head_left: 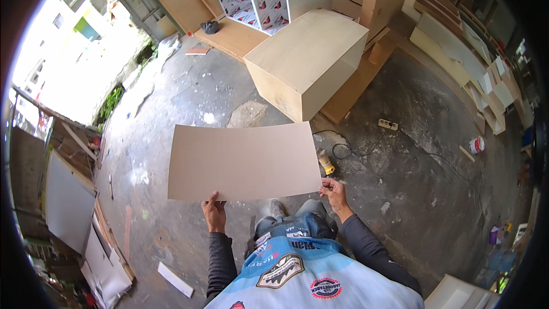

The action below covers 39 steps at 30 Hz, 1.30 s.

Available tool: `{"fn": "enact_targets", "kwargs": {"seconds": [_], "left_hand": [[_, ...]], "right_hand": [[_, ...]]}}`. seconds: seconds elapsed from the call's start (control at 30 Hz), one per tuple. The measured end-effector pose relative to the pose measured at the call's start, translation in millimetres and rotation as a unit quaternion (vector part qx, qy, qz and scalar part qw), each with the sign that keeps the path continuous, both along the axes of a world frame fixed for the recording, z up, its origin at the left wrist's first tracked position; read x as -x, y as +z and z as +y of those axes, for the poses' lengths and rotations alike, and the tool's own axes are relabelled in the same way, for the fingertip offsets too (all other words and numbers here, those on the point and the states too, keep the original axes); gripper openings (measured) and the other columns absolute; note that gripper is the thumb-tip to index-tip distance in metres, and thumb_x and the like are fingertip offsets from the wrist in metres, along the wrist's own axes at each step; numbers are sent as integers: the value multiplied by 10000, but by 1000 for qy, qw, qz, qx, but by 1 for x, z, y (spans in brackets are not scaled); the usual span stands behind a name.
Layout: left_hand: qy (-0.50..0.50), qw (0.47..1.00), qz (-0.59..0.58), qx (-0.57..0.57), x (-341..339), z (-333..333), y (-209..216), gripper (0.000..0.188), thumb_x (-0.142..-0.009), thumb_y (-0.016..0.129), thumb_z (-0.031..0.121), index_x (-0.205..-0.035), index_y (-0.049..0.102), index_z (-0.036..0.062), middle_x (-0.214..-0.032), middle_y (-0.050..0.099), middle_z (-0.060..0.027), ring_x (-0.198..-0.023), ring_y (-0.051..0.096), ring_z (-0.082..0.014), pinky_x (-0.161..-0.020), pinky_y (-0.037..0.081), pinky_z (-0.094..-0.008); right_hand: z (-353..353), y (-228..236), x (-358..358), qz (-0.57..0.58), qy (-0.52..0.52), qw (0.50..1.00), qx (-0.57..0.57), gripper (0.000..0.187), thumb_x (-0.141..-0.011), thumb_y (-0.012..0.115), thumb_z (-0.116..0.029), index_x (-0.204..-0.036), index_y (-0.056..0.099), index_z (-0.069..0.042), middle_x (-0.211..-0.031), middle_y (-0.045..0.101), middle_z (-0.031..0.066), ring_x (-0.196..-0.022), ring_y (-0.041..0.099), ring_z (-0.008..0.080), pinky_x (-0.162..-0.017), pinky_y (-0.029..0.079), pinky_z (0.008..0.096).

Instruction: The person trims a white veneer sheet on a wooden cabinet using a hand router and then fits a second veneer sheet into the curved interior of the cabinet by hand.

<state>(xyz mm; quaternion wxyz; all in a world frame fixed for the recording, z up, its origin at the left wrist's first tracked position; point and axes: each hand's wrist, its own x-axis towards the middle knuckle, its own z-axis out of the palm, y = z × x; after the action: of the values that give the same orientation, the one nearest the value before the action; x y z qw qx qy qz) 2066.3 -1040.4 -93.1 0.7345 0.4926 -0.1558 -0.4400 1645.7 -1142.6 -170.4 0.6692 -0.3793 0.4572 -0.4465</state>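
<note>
The shirt (366,277) is white and pale blue, deepening to dark blue at its far hem. A shield-shaped emblem (280,270) sits left of a round, red-edged badge (326,288). Dark sleeves (374,252) leave the left hand (215,216) and right hand (336,197) bare; the trousers (314,206) look grey.

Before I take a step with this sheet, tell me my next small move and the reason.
Probably slide your left hand outward along the lower edge of the sheet: it grips well in from the left corner, while your right hand holds near the lower right corner, so the support looks uneven.
</note>
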Motion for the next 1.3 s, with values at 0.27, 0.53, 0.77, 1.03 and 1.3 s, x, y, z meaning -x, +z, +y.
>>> {"fn": "enact_targets", "kwargs": {"seconds": [0.27, 0.53, 0.77, 1.03, 1.3], "left_hand": [[-154, 987, -37, -42, -87, -282, -25, 246, -975, 620, 48, -1220, 593, 32, -1109, 686, -98, -996, 708, -230, -877, 596, -442], [-185, 977, -29, -101, -111, -502, -102, 280, -990, 542, -4, -1265, 563, 45, -1117, 679, -113, -983, 707, -256, -900, 596, -473], [-207, 967, 4, -147, -120, -653, -184, 243, -975, 600, -11, -1197, 587, 87, -1063, 709, -97, -965, 721, -264, -942, 586, -509], [-312, 924, -117, -190, -117, -761, -222, 218, -985, 674, 94, -1179, 575, 76, -996, 689, -107, -931, 729, -254, -834, 644, -441], [-283, 908, -175, -256, -117, -777, -218, 200, -949, 706, 25, -1023, 524, -9, -917, 709, -171, -814, 745, -280, -838, 667, -460]], "right_hand": [[-111, -41, -95, 59, -201, 978, -15, 254, -933, 669, 38, -1187, 667, 31, -941, 709, 42, -713, 624, 81, -625, 537, 231], [-274, -106, -144, 188, -326, 925, -43, 241, -937, 650, 46, -1174, 650, 4, -946, 688, 51, -745, 640, 118, -610, 555, 267], [-375, -153, -168, 302, -399, 865, -43, 276, -890, 659, 13, -1163, 664, -31, -980, 707, 122, -857, 685, 252, -787, 551, 378], [-433, -143, -187, 512, -365, 777, 26, 399, -906, 610, 38, -1299, 565, -12, -1073, 582, 172, -950, 606, 356, -842, 509, 452], [-418, -148, -206, 552, -357, 752, 41, 671, -885, 684, 55, -1510, 493, -98, -1172, 572, 134, -1089, 595, 318, -858, 545, 429]]}}
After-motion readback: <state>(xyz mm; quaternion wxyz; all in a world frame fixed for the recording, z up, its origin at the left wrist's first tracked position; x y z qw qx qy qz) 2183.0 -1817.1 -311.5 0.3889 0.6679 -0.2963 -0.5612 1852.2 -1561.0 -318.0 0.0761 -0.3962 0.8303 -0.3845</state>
